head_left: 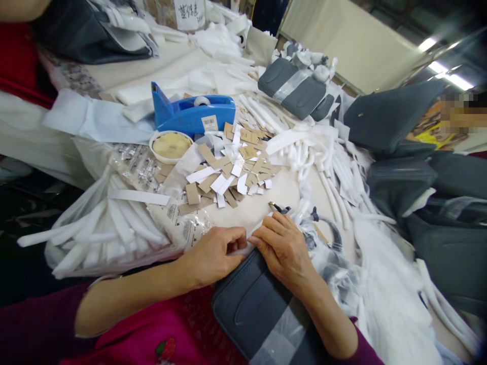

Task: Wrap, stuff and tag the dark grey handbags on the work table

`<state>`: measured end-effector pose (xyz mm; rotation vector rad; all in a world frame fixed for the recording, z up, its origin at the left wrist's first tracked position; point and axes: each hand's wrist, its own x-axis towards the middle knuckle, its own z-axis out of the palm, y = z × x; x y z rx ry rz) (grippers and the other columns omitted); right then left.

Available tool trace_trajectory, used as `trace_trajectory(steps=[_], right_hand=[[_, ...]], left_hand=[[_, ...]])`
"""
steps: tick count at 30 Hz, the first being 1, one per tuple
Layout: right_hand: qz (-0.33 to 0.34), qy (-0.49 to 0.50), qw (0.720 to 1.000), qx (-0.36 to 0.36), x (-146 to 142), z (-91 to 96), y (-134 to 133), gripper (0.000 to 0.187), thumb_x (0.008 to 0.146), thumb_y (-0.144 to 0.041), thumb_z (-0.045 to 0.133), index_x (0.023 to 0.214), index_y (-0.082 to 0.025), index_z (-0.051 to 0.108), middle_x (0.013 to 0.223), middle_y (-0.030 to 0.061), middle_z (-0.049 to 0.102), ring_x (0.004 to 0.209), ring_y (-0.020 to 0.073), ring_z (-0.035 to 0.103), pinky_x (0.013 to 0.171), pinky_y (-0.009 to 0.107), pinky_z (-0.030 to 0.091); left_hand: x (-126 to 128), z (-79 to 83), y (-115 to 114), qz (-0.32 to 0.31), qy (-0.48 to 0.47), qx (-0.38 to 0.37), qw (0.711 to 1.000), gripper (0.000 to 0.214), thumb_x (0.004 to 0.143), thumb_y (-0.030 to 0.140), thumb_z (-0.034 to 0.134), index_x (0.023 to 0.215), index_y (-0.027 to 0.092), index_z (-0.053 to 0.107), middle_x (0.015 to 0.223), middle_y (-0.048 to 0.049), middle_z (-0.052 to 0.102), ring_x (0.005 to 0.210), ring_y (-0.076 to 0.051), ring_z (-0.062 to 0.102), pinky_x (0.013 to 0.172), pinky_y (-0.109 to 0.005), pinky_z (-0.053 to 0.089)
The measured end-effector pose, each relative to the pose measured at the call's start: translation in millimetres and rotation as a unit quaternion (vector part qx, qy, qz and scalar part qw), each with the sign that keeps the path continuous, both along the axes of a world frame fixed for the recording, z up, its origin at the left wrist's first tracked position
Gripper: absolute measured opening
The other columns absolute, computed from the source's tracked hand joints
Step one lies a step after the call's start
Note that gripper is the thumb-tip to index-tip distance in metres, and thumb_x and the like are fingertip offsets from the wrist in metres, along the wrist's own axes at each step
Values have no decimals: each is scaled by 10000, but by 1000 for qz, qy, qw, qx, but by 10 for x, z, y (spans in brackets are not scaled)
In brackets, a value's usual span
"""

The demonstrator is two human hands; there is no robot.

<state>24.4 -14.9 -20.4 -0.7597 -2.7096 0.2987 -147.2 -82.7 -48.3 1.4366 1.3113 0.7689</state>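
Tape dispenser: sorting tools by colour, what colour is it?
Tape dispenser is bright blue; head view shows it best.

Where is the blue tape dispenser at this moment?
In the head view the blue tape dispenser stands left of centre, just behind the round white tub and left of the pile of paper tags.

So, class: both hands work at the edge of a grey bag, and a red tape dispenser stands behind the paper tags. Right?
Not quite. The head view shows the tape dispenser is blue, not red. The left hand and right hand do work at the edge of the grey bag, and the dispenser stands behind the paper tags.
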Motion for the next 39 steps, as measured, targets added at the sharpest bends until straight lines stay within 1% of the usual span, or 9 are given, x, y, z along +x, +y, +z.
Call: trace_trajectory(steps=[3, 6, 8, 11, 24, 29, 33, 36, 39], right_hand=[[4, -39, 999, 0, -7, -11, 30, 282, 964, -286, 487, 722, -180, 587, 726, 25, 539, 760, 179, 445, 714, 329, 321], [4, -52, 999, 10, -18, -19, 48, 302, 970, -312, 479, 725, -181, 597, 729, 24, 552, 759, 176, 452, 716, 326, 322], [6, -53, 998, 15, -27, -22, 51, 317, 971, -327, 479, 713, -182, 592, 727, 24, 560, 750, 173, 457, 713, 323, 322], [7, -47, 999, 3, -38, -20, 46, 296, 967, -334, 491, 737, -179, 595, 737, 24, 579, 749, 167, 480, 723, 319, 326], [24, -78, 995, 50, -77, -73, 50, 338, 938, -364, 546, 656, -179, 555, 705, 20, 557, 748, 174, 449, 716, 329, 322], [25, -81, 994, 73, -94, -124, 38, 295, 951, -303, 521, 690, -177, 576, 706, 33, 550, 761, 184, 455, 704, 332, 348], [50, 16, 998, 34, -14, 36, 51, 218, 959, -188, 445, 844, -179, 630, 808, 57, 606, 816, 194, 508, 741, 330, 424], [-112, 187, 975, 38, 329, 361, -8, 298, 973, -149, 357, 1086, -194, 628, 1061, 93, 637, 1018, 201, 551, 907, 362, 439], [-370, 341, 863, 51, 908, 565, -323, 324, 981, -273, 393, 1228, -194, 587, 1246, 124, 584, 1189, 222, 509, 1043, 402, 363]], left_hand=[[3, -40, -218, 43, -62, -13, 997, 192, 910, 325, 462, 952, 196, 597, 779, 20, 601, 741, -144, 555, 671, -249, 416], [84, -81, -469, 103, -72, 4, 992, 407, 835, 393, 606, 1197, 235, 511, 1041, -18, 623, 944, -198, 579, 809, -295, 456], [173, -113, -591, 125, -48, 22, 991, 560, 739, 349, 726, 1230, 250, 476, 1140, -33, 589, 1017, -222, 561, 864, -315, 458], [292, -161, -658, 137, -18, 49, 989, 485, 790, 269, 682, 1224, 263, 464, 1137, -37, 566, 1021, -213, 549, 893, -331, 456], [270, -192, -585, 104, -23, 72, 992, 174, 897, 260, 516, 1066, 217, 514, 1036, -60, 560, 1003, -220, 533, 931, -386, 446], [287, -191, -307, 114, 36, 123, 985, 566, 726, 413, 725, 1183, 180, 486, 1292, -145, 479, 1233, -324, 424, 1058, -511, 368], [284, -184, -156, 49, 41, 154, 986, 485, 802, 432, 637, 1194, 168, 531, 1232, -133, 556, 1184, -286, 481, 1062, -479, 379], [268, -187, -161, 48, 66, 153, 985, 514, 800, 440, 612, 1229, 167, 539, 1252, -136, 567, 1202, -289, 479, 1077, -479, 370], [253, -214, -155, 59, 83, 146, 984, 540, 788, 477, 581, 1228, 166, 543, 1248, -133, 575, 1209, -297, 481, 1078, -490, 372]])
